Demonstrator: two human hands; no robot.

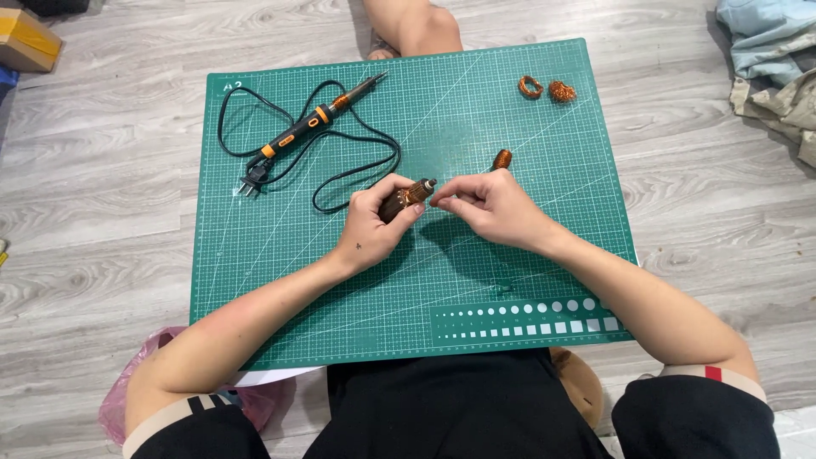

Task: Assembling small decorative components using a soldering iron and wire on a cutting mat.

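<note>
I sit on a grey wood-grain plank floor (102,212) with a dark green gridded cutting mat (527,255) laid flat in front of me, its surface matte and ruled with fine pale lines and a row of white circles and squares near my edge.

In my left hand (371,228) lies a small brown cylindrical motor armature with copper windings (405,199), ribbed along its body and ending in a short metal tip that points to my right. It is held above the middle of the mat. A small coppery cylinder (502,159) shows just past my right knuckles; I cannot tell whether it rests on the mat.

Further off, near the far right corner, two loose rings of tangled copper wire (545,88) lie side by side. On the far left lies a black-and-orange soldering iron (313,124), slim and rod-shaped, its black cord (357,170) looping in slack curves toward my left hand.

The near half of the mat is bare, giving my forearms room; the cord's nearest loop lies just beside my left fingers.

My left grip is closed around the armature's body, fingers curled over it. My right hand (491,209) is pinched, thumb and fingertips drawn together right at the armature's metal tip; whether they hold a wire strand there is too small to tell.
</note>
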